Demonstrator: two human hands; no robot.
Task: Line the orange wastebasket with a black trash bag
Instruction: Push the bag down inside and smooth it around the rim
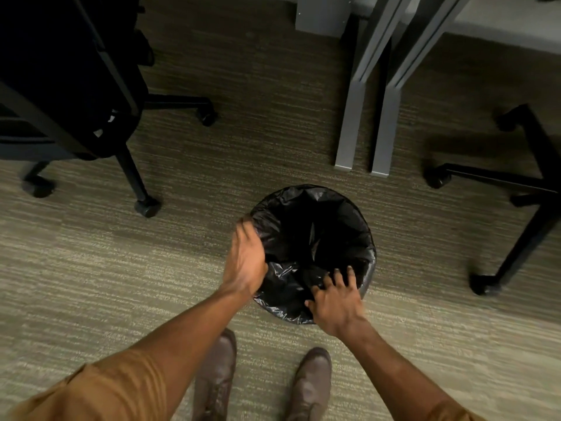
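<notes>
The crinkled black plastic trash bag (306,238) already drapes the round wastebasket's rim (368,279). The left hand (246,259), blurred, grip unclear, is at the left edge. The right hand (334,302), fingers spread, presses the near edge.

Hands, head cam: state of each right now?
Left hand: at the near-left rim over the black trash bag; grip cannot be told.
Right hand: open, fingers spread on the bag at the near rim.

A glossy black trash bag (306,238) sits on streaked beige-green carpet (91,268), near brown shoes (312,381), tan sleeves (115,387) and grey desk legs (349,117).
</notes>
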